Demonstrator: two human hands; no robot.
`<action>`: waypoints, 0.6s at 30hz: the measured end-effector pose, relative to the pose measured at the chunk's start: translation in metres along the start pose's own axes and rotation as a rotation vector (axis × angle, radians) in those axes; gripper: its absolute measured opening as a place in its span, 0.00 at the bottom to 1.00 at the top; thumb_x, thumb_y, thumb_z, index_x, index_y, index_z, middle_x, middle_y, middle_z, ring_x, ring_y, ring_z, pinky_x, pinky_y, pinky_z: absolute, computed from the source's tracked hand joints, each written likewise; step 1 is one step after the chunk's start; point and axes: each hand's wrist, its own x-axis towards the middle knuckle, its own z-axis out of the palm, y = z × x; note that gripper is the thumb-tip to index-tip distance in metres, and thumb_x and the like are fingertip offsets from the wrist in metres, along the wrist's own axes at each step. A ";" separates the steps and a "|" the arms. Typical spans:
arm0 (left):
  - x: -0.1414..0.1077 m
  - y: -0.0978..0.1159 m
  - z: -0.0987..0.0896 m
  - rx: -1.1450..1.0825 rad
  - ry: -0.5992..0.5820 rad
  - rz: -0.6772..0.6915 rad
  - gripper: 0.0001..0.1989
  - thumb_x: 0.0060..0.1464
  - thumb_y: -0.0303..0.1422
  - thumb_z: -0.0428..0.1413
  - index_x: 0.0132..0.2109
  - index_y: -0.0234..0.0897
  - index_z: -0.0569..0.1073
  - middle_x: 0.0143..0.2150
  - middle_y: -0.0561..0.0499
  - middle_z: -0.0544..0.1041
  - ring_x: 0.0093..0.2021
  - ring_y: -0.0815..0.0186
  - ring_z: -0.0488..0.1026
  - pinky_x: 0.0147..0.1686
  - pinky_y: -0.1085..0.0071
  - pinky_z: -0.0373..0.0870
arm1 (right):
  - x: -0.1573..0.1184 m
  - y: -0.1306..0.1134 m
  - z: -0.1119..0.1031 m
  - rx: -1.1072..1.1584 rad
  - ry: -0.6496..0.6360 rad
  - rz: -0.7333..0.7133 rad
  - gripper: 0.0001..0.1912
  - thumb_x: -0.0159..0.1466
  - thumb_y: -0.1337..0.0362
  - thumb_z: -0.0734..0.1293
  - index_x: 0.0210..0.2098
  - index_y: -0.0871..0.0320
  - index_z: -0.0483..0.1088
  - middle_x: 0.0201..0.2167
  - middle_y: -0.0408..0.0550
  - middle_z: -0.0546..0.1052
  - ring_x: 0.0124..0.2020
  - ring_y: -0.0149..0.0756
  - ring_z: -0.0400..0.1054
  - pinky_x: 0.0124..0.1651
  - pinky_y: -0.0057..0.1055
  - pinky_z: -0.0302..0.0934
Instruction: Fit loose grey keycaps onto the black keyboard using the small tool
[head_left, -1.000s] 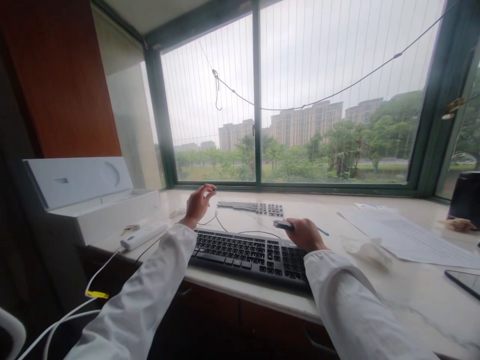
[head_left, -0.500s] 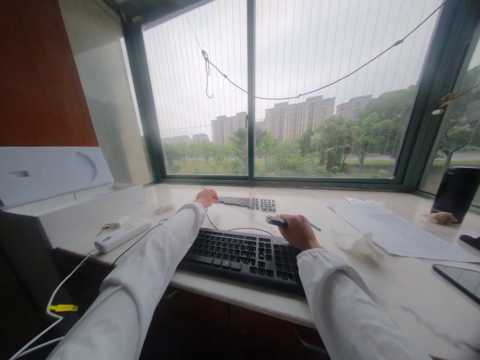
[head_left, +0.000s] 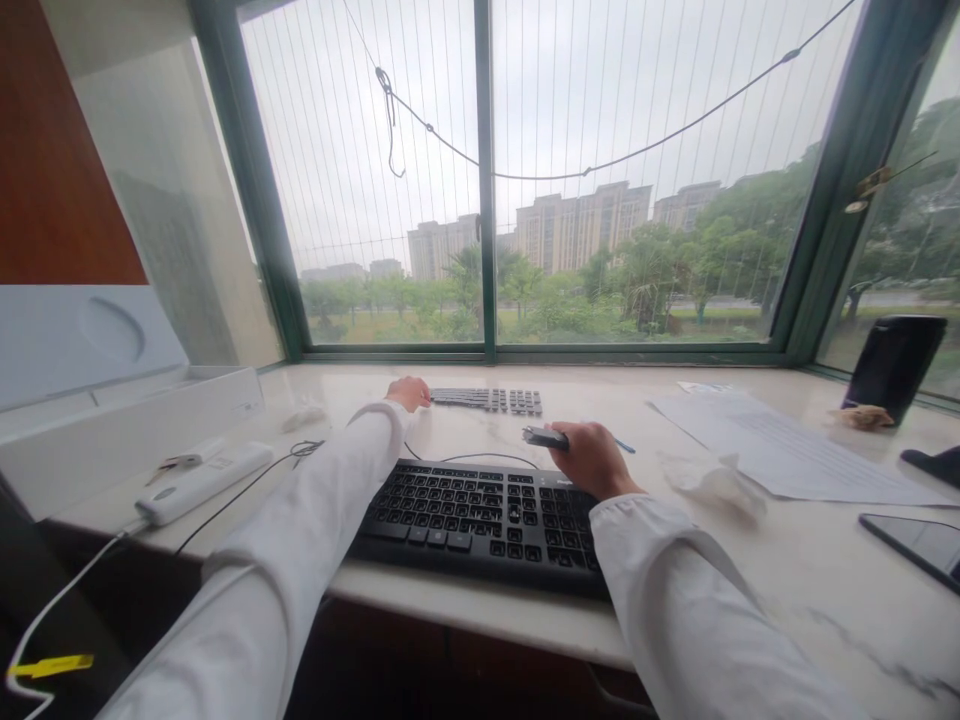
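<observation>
A black keyboard (head_left: 450,515) lies near the counter's front edge, its keycaps off over most of its face and the sockets bare. Beyond it, loose grey keycaps (head_left: 499,401) are laid out in rows. My left hand (head_left: 409,393) is at the left end of these rows, its fingers drawn together; whatever they pinch is too small to make out. Above the keyboard's upper right part, my right hand (head_left: 596,458) is closed around a short dark tool (head_left: 546,437) with a greyish end pointing left. The tool's exact kind does not show.
On the left are a white box (head_left: 180,400), a white power strip (head_left: 202,485) and keys (head_left: 174,463). Printed paper (head_left: 780,440), crumpled tissue (head_left: 724,485), a phone (head_left: 919,545) and a black upright object (head_left: 896,365) lie right. A blue pen (head_left: 622,446) is behind my right hand.
The view has shifted slightly, so most things appear a little further left. Both hands keep nearly the same places, and the dark tool is still in my right hand.
</observation>
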 end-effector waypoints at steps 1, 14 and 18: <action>0.000 0.000 0.001 0.003 -0.006 0.002 0.10 0.46 0.39 0.64 0.39 0.46 0.81 0.38 0.52 0.82 0.36 0.65 0.78 0.42 0.73 0.70 | 0.000 0.000 0.000 0.006 0.002 -0.004 0.16 0.65 0.60 0.58 0.28 0.54 0.75 0.27 0.48 0.79 0.30 0.39 0.73 0.33 0.29 0.53; 0.011 -0.009 0.007 0.000 -0.056 0.002 0.13 0.46 0.42 0.64 0.40 0.46 0.80 0.33 0.52 0.82 0.29 0.67 0.78 0.38 0.73 0.72 | 0.000 0.002 0.002 -0.005 0.015 -0.015 0.16 0.65 0.60 0.58 0.28 0.54 0.75 0.26 0.48 0.79 0.29 0.38 0.73 0.32 0.29 0.52; 0.009 -0.010 0.005 0.005 -0.071 -0.012 0.15 0.44 0.42 0.66 0.41 0.46 0.80 0.34 0.51 0.82 0.30 0.67 0.78 0.38 0.74 0.72 | 0.000 0.002 0.002 -0.017 0.003 -0.007 0.16 0.65 0.60 0.58 0.28 0.54 0.75 0.27 0.48 0.80 0.30 0.38 0.73 0.32 0.28 0.53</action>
